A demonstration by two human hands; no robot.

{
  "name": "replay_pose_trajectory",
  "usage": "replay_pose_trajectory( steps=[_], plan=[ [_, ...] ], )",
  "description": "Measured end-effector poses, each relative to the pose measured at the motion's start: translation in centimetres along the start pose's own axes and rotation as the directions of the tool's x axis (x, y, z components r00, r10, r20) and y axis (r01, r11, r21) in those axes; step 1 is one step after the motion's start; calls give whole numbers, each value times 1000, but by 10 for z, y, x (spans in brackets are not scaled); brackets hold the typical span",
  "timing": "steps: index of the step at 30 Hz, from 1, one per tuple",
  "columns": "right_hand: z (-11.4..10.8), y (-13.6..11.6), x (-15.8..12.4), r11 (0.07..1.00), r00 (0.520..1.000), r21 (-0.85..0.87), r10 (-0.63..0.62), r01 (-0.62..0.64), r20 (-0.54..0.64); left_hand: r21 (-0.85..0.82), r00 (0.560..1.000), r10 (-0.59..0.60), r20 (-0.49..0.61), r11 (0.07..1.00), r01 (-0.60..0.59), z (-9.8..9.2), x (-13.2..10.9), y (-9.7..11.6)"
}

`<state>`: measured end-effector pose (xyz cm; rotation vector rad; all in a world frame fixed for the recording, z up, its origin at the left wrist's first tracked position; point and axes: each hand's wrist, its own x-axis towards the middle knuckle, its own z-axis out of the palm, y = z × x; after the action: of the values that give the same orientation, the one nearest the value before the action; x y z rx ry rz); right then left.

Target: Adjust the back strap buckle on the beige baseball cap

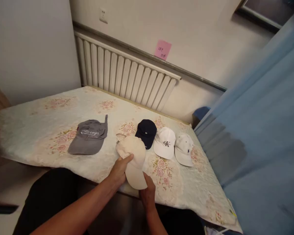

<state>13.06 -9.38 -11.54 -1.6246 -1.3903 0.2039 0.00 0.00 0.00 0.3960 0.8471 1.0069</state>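
A cream baseball cap [134,151] is held between both hands near the front edge of the bed, its brim pointing down toward me. My left hand [121,168] grips it at the left, thumb lying across the front of the crown. On the right side of the brim, my right hand [148,189] pinches the edge, with most of its fingers hidden underneath. Just behind the held cap rests a navy cap [147,130]. To the right of that lie a white cap with black letters [164,138] and another white cap with a small emblem [184,147]. A grey cap [89,135] lies apart at the left.
All the caps are on or over a bed with a floral cover [181,182]. A white radiator [127,73] runs along the wall behind it, under a pink note [163,50]. A blue curtain [259,124] hangs along the right side.
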Motion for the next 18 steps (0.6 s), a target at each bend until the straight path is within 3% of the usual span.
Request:
replay_pose_trajectory(
  steps=[13,18],
  plan=[
    [1,5,-1,997,1000,-74,-11,13,25,-6,997,5,75,1000,-5,3,-1,3],
    [1,4,-1,994,999,-95,-49,50,12,7,999,-22,41,1000,21,5,-4,7]
  ],
)
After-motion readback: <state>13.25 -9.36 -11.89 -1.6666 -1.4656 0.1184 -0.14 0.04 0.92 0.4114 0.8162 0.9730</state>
